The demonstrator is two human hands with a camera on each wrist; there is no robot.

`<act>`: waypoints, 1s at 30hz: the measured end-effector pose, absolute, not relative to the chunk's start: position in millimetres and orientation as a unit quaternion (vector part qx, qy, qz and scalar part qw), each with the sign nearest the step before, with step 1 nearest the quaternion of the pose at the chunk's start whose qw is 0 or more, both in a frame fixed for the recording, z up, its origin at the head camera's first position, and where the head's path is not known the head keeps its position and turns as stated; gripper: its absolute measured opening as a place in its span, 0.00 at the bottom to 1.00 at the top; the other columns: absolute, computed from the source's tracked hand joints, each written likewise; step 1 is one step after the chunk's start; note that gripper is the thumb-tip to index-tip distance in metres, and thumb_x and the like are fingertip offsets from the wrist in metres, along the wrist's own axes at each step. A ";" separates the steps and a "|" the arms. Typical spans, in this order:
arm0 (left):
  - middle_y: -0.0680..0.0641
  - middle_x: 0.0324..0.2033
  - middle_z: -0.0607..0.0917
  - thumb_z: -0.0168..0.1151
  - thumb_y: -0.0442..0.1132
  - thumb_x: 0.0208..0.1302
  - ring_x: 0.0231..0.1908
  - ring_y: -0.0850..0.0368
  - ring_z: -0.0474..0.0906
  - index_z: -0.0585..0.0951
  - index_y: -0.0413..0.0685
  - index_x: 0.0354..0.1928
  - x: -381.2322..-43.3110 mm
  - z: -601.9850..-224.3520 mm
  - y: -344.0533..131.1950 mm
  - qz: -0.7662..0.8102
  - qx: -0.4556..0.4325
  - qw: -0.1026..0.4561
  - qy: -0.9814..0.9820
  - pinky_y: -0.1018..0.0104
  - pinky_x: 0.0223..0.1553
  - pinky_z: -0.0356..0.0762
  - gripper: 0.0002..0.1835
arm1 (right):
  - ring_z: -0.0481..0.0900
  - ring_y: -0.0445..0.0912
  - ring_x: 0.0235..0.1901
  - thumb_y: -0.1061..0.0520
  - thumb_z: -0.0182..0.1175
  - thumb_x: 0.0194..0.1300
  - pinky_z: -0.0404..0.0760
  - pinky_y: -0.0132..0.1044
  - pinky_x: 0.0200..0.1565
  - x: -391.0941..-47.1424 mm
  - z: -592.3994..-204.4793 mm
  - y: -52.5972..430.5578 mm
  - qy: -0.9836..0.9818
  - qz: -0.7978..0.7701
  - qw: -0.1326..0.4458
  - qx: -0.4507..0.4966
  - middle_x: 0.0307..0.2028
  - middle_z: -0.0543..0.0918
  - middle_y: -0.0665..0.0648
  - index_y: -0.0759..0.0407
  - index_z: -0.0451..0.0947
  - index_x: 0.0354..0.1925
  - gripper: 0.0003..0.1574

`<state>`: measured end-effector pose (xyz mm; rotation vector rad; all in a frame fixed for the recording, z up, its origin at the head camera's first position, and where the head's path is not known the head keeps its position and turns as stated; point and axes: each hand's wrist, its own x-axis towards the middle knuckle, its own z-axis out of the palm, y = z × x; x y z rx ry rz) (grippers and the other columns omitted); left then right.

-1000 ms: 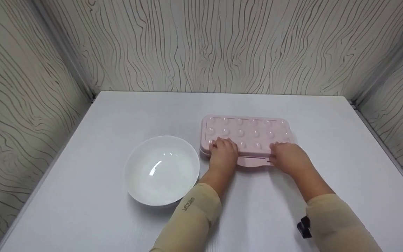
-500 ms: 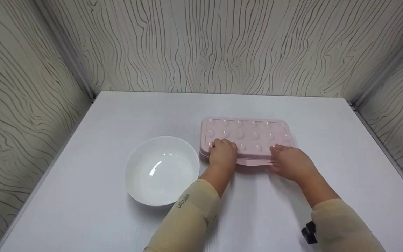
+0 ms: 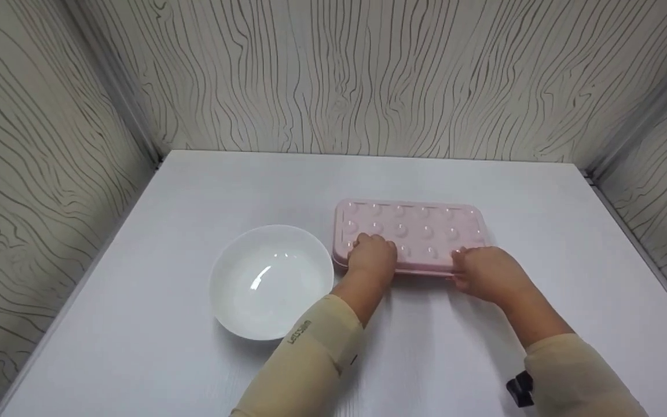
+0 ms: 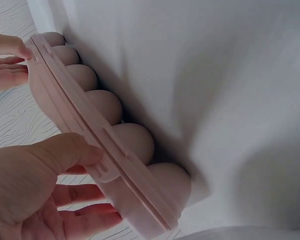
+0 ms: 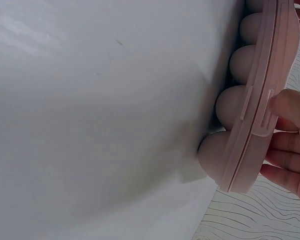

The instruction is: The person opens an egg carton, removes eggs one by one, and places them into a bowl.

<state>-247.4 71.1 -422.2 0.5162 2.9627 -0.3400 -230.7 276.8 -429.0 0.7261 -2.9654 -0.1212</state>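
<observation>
A pink lidded tray [image 3: 411, 229] with small bumps on its top lies on the white table, its front edge facing me. Seen low in the left wrist view, a row of round cups [image 4: 135, 142] bulges under its rim. My left hand [image 3: 373, 255] grips the front left part, thumb on a clip [image 4: 107, 167] at the front edge and fingers over the lid. At the front right corner my right hand [image 3: 491, 272] holds the tray likewise, its thumb on another clip [image 5: 265, 112]. Lid and base sit together with a thin seam; whether the clips are fastened, I cannot tell.
Left of the tray stands a white bowl [image 3: 272, 284], close beside my left forearm. A small black object [image 3: 520, 389] shows at the right sleeve. Walls with a wood-grain pattern [image 3: 339, 75] enclose the table [image 3: 241, 179] at the back and both sides.
Both hands and the tray have shifted slightly toward me. The tray's front lip, visible between the hands a second ago, now hardly shows. The bowl stays in place.
</observation>
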 end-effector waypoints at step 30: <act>0.49 0.40 0.79 0.61 0.45 0.56 0.40 0.53 0.73 0.76 0.53 0.51 -250.2 -366.0 43.0 -0.051 0.184 0.077 0.978 0.60 0.43 0.76 0.19 | 0.81 0.56 0.35 0.51 0.61 0.55 0.76 0.52 0.37 -229.3 -371.4 285.7 -0.976 -0.007 -0.004 0.216 0.37 0.84 0.61 0.62 0.79 0.47 0.23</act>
